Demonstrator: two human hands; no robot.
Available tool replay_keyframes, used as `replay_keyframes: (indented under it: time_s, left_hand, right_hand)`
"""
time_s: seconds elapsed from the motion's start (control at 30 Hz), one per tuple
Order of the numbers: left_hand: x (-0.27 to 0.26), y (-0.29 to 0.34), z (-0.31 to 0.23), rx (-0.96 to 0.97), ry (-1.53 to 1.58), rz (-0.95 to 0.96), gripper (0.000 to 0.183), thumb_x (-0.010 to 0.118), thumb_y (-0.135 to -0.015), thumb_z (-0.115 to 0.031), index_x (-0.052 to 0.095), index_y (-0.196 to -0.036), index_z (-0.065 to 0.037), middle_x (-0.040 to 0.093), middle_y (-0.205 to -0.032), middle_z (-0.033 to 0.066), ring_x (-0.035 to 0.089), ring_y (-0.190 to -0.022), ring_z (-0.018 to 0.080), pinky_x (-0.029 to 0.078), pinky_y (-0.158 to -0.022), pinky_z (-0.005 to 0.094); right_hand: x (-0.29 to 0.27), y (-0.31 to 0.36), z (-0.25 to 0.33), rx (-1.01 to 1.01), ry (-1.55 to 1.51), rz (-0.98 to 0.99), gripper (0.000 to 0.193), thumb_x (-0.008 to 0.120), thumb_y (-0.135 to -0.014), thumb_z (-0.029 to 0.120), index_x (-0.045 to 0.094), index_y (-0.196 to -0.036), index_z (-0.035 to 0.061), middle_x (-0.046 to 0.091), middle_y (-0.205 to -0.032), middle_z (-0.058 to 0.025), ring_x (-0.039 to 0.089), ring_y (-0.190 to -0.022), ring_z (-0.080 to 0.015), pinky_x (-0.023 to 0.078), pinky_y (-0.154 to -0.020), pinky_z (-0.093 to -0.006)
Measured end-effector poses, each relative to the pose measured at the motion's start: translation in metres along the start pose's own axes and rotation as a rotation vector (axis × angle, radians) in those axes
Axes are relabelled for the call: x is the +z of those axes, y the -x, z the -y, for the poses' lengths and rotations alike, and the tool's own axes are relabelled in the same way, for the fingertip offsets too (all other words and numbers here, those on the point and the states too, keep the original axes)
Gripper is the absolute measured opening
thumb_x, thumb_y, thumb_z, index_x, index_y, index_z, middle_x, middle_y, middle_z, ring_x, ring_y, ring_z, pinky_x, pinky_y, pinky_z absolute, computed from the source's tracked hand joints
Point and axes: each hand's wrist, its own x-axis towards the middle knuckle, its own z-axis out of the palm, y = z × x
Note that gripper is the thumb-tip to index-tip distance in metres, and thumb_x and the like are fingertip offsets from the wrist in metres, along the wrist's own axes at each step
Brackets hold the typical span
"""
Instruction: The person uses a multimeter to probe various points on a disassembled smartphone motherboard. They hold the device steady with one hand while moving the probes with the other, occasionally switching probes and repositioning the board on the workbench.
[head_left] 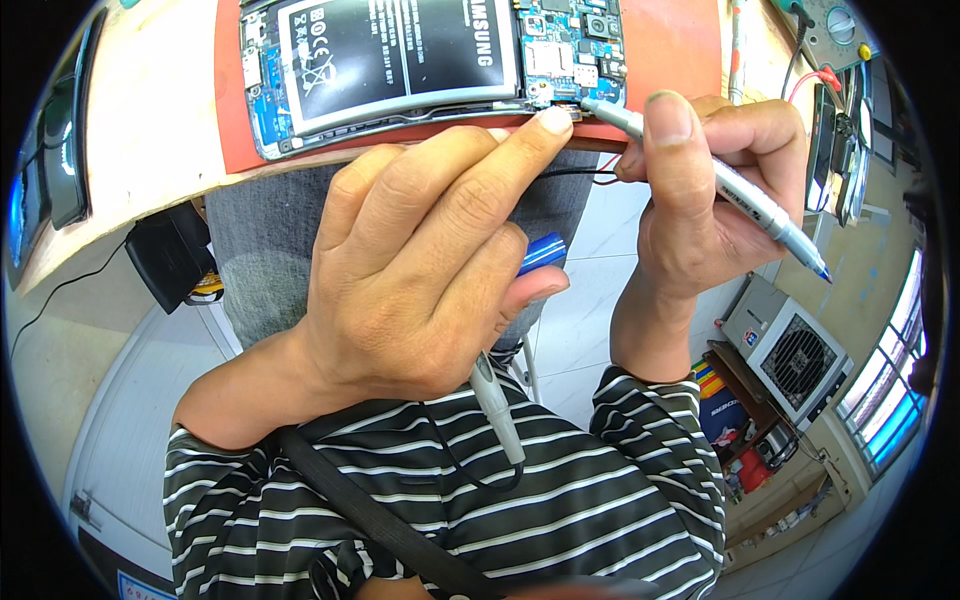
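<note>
An opened phone [400,118] with a black battery [400,50] and a blue circuit board [570,85] lies on an orange-red mat [675,50]. My left hand [420,250] reaches its index fingertip to the phone's near edge, beside the board. Its other fingers curl over a blue cylindrical piece [542,254]. Under that palm a grey handle [496,410] with a cable sticks out; whether it joins the blue piece is hidden. My right hand [700,190] grips a grey marker pen [750,192]. One end meets the board's near edge; the other end has a blue tip.
Thin black and red wires [600,172] run below the mat's edge, between my hands. Dark flat devices [75,130] lie at the table's left. A multimeter [835,25] with leads stands at the far right. An air cooler [790,350] is beyond my right arm.
</note>
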Motion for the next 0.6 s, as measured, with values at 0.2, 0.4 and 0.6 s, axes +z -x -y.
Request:
replay_keyframes:
  time_s: [0.2, 0.4, 0.6]
  left_hand:
    - [0.0006, 0.0006, -0.0003, -0.003, 0.006, -0.006, 0.043, 0.055, -0.093, -0.037, 0.058, -0.068, -0.003, 0.065, -0.118, 0.0178, 0.058, -0.103, 0.0262, 0.042, -0.087, 0.0325]
    - [-0.0009, 0.0001, 0.0000, 0.001, 0.006, 0.006, 0.042, 0.055, -0.093, -0.037, 0.058, -0.069, -0.003, 0.065, -0.118, 0.0183, 0.058, -0.103, 0.0265, 0.042, -0.087, 0.0329]
    - [-0.0003, 0.0004, 0.0004, 0.004, 0.001, 0.005, 0.042, 0.055, -0.093, -0.037, 0.058, -0.068, -0.003, 0.065, -0.117, 0.0180, 0.058, -0.102, 0.0263, 0.042, -0.086, 0.0325]
  right_hand:
    - [-0.0013, -0.0001, 0.0009, -0.003, 0.042, 0.009, 0.022, 0.068, -0.082, -0.004, 0.047, -0.077, 0.0006, 0.058, -0.058, -0.0112, 0.055, -0.045, -0.0115, 0.047, -0.044, -0.0217]
    - [0.0002, 0.0000, 0.0006, -0.006, 0.019, 0.007, 0.022, 0.069, -0.082, -0.004, 0.047, -0.078, 0.0002, 0.059, -0.058, -0.0117, 0.055, -0.046, -0.0116, 0.046, -0.044, -0.0213]
    - [-0.0009, 0.0001, 0.0002, -0.011, 0.021, 0.019, 0.021, 0.068, -0.083, -0.004, 0.048, -0.078, 0.0002, 0.060, -0.059, -0.0124, 0.055, -0.046, -0.0112, 0.046, -0.044, -0.0212]
